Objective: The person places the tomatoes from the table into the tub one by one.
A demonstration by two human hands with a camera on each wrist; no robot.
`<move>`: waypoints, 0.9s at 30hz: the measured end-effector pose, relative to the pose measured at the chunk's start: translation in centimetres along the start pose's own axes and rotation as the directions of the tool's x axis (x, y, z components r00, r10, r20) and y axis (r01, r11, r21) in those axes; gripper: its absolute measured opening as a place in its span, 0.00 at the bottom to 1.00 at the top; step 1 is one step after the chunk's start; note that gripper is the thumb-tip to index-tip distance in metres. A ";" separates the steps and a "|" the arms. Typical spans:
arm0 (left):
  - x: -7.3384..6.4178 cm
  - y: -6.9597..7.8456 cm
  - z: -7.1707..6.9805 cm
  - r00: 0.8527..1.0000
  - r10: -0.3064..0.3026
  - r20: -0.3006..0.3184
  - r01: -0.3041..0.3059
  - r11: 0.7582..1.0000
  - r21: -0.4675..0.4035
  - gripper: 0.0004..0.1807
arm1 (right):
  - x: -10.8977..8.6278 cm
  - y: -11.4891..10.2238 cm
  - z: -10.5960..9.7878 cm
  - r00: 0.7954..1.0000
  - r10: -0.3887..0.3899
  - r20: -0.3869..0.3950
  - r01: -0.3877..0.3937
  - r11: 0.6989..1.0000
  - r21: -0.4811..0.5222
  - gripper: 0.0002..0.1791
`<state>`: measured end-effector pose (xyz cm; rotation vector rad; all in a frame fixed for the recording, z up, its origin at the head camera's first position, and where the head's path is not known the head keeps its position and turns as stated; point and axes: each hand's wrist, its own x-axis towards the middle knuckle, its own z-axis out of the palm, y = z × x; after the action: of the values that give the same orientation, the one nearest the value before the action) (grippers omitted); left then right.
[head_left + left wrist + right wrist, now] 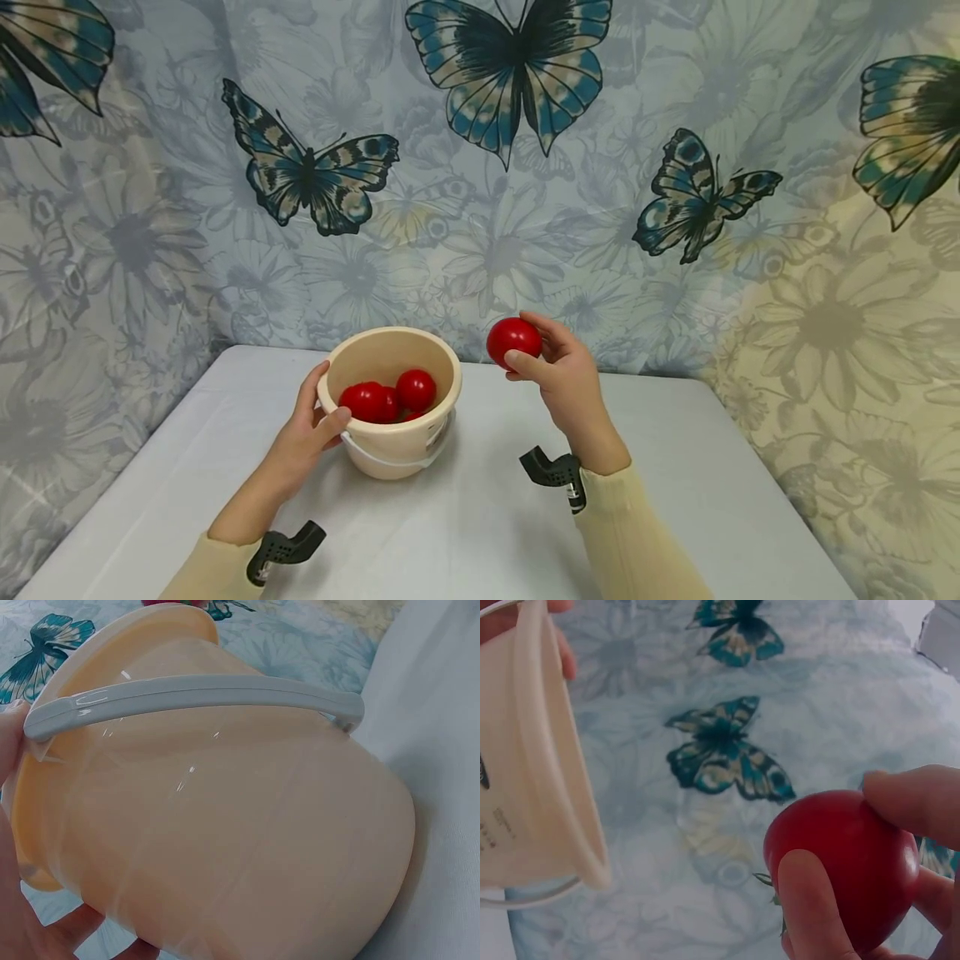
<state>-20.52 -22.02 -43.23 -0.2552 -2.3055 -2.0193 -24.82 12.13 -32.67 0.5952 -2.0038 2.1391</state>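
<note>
A cream plastic bucket [386,444] stands on the table, tilted slightly, with several red tomatoes [416,390] inside. My left hand [303,429] grips its rim on the left side, thumb over the edge and fingers along the outer wall. To the right of the bucket, above the table, my right hand [566,379] holds a red tomato [847,862] between thumb and fingers. Green leafy bits show at that tomato's end in the right wrist view. In the left wrist view the bucket's pale handle [217,694] hangs down against its side.
The table [660,467] wears a white cover. Behind it hangs a blue-grey cloth [510,250] printed with butterflies and flowers. A black wrist mount [285,548] sits on the left forearm and another black mount [555,471] on the right.
</note>
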 end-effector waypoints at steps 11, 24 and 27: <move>-0.1 0.1 0.0 1.000 0.004 0.001 -0.004 1.000 -0.004 0.44 | 1.5 -2.9 2.8 0.993 -0.047 0.105 0.061 0.990 -0.129 0.31; -0.1 0.4 0.0 1.000 0.008 0.001 -0.008 1.000 0.001 0.44 | 2.8 -2.6 5.9 0.980 -0.019 0.196 0.065 0.970 -0.235 0.28; -0.2 0.4 0.0 1.000 0.017 0.003 -0.017 1.000 0.007 0.44 | 2.9 -2.3 6.3 0.978 -0.003 0.206 0.058 0.963 -0.265 0.28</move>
<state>-20.30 -22.02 -42.90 -0.2768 -2.3039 -2.0038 -25.42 5.66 -29.29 0.8217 -2.3229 1.8046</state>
